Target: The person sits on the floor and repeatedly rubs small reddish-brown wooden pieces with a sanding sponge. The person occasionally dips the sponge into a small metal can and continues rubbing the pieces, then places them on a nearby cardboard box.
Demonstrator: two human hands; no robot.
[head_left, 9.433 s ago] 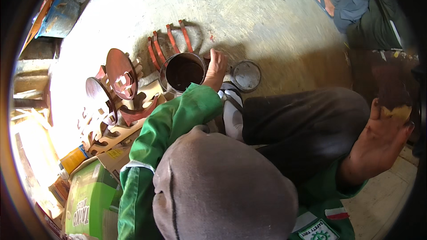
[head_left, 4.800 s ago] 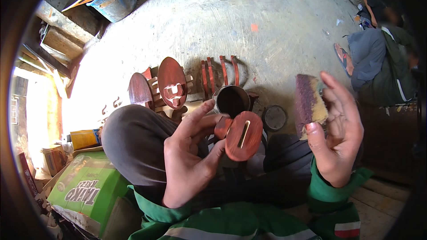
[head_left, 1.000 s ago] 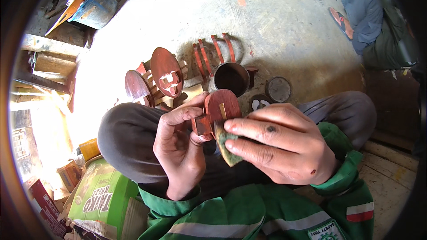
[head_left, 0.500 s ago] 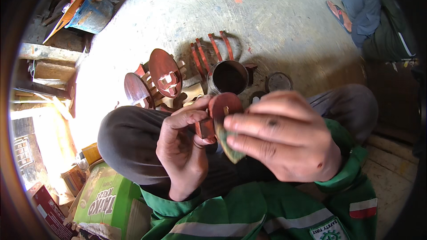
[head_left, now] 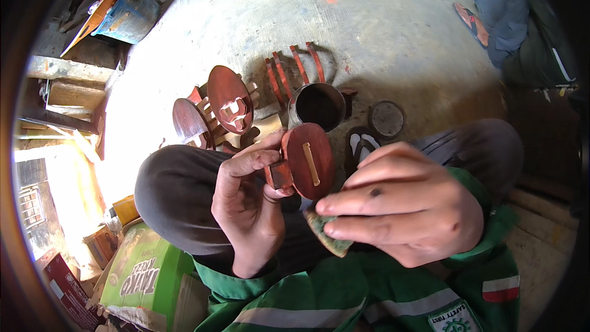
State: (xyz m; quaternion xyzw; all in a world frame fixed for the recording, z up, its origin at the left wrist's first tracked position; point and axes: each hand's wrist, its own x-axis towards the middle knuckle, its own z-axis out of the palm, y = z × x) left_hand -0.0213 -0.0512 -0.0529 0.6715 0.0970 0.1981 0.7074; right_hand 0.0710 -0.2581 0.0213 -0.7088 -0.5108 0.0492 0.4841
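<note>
My left hand (head_left: 249,206) grips a dark red stained wooden piece (head_left: 298,163) above my lap. The piece has an oval face with a narrow pale slot and a squared block at its left side. Pinched in my right hand (head_left: 409,212) is a folded green sponge-like pad (head_left: 332,237), its edge worn and stained. That pad is just below the oval face, apart from it or barely at its lower edge. Beyond my hands stands an open metal can (head_left: 295,110) with a dark inside, and a round lid (head_left: 386,118) lies to its right.
Curved red wooden strips (head_left: 278,77) lean by the can. Other oval red wooden pieces (head_left: 224,89) stand to its left. A flip-flop (head_left: 364,145) lies near my right knee. A green cardboard box (head_left: 138,270) is at my left, a blue bucket (head_left: 132,15) far left, a seated person (head_left: 507,21) far right.
My right hand has moved down and away from the wooden piece with the pad, uncovering the oval face and its slot. The left hand has kept its hold, nearly in place.
</note>
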